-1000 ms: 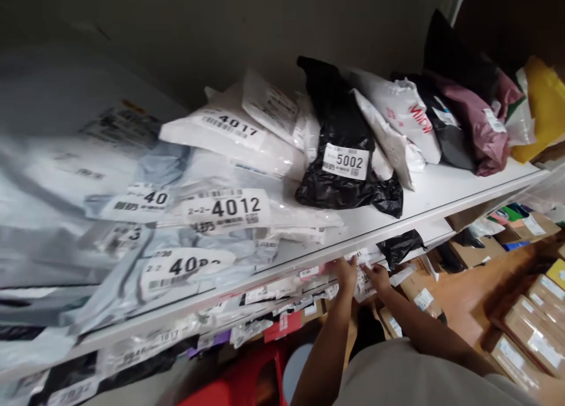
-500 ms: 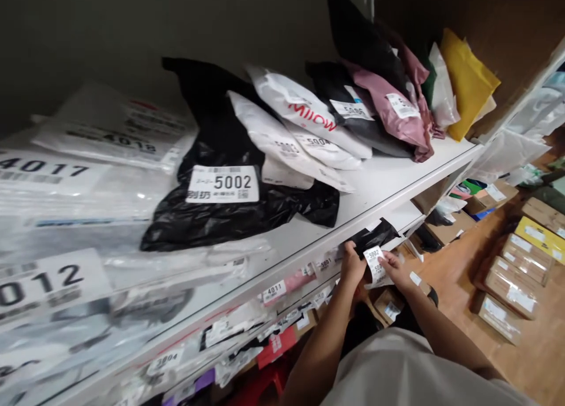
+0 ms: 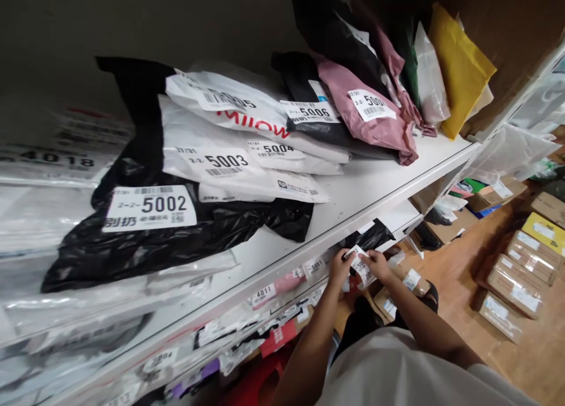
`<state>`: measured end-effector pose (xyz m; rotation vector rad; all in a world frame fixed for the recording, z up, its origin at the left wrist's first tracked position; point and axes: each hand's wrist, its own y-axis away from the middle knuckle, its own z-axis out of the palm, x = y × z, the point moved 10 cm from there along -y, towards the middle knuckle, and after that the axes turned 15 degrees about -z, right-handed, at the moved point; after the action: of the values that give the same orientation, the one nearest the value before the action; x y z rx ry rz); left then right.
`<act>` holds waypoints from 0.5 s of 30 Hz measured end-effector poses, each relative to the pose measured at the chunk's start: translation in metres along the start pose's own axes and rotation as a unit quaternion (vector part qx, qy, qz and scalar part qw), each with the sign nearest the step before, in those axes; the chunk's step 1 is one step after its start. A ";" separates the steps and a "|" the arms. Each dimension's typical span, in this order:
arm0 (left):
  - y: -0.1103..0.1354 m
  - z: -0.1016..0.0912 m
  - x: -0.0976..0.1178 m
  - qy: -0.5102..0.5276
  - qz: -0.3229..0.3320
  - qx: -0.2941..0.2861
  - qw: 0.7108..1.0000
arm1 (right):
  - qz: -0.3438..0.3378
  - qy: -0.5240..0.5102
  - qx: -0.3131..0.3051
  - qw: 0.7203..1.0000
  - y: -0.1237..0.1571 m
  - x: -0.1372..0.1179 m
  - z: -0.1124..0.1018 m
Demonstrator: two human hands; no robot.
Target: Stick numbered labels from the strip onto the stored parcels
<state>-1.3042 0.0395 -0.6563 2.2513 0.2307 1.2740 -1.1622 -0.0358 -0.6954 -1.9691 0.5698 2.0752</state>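
Both my hands are in front of the shelf's edge, low and right of the middle. A white strip of printed number labels [image 3: 362, 272] stretches between them, one label partly reading 500. My left hand [image 3: 339, 266] is closed at the strip's upper left end. On its right side, my right hand [image 3: 378, 265] pinches the strip between thumb and fingers. Just behind the hands a black plastic parcel bag [image 3: 369, 235] lies on the lower shelf. Whether my left fingers also touch that bag, I cannot tell.
On the upper shelf [image 3: 348, 197] lean several parcel bags: a black one labelled 5002 [image 3: 150, 241], a white one labelled 5003 [image 3: 212, 153], a pink one [image 3: 371, 112] and a yellow one [image 3: 461, 70]. Cardboard boxes [image 3: 514, 279] stand on the wooden floor at right.
My hands have come closer together, and my left hand now meets the label strip's upper end. The view has shifted, so the shelf parcels appear farther left.
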 end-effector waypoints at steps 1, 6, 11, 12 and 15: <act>0.000 0.000 0.000 0.005 0.001 0.008 1.000 | -0.001 0.005 0.004 1.000 0.001 0.001 -0.001; -0.002 -0.005 -0.005 0.026 -0.003 0.055 0.998 | 0.003 0.004 -0.014 1.000 0.007 0.004 0.000; -0.002 -0.007 -0.007 0.030 0.002 0.062 0.998 | 0.014 0.013 -0.018 1.000 0.014 0.008 -0.004; -0.002 -0.008 -0.006 0.028 0.005 0.062 0.998 | 0.018 0.018 -0.015 1.000 0.014 0.009 -0.005; -0.002 -0.009 -0.004 0.022 0.015 0.065 0.998 | 0.025 0.033 -0.006 0.999 0.015 0.014 -0.007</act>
<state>-1.3138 0.0433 -0.6568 2.3445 0.3047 1.3603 -1.1631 -0.0537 -0.7071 -2.0559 0.6268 2.0541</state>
